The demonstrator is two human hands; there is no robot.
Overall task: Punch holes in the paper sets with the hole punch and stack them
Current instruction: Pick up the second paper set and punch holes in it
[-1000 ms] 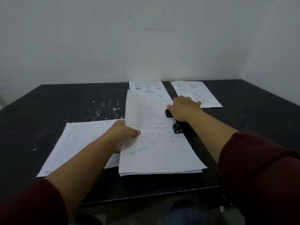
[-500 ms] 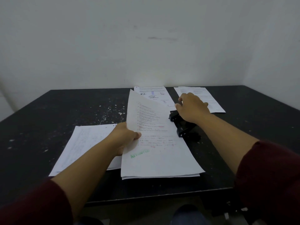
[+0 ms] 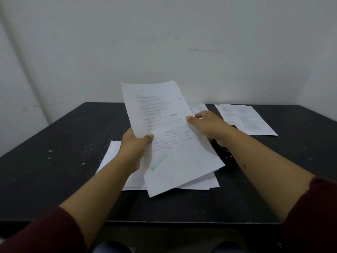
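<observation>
A white paper set (image 3: 169,136) with red handwriting and a green stamp is lifted off the black table (image 3: 54,152), tilted toward me. My left hand (image 3: 134,147) grips its left edge, thumb on top. My right hand (image 3: 207,126) holds its right edge. The black hole punch (image 3: 223,152) lies on the table below my right wrist, mostly hidden by the arm and paper. More sheets (image 3: 202,181) stay on the table under the lifted set.
Another paper stack (image 3: 113,156) lies left of centre, partly behind my left arm. A printed sheet (image 3: 246,118) rests at the back right, and one more printed sheet (image 3: 197,106) peeks out behind the lifted set. A white wall stands behind the table.
My right hand left the hole punch and took the paper set's right edge. Both hands raised the set off the table. The camera tilted up.
</observation>
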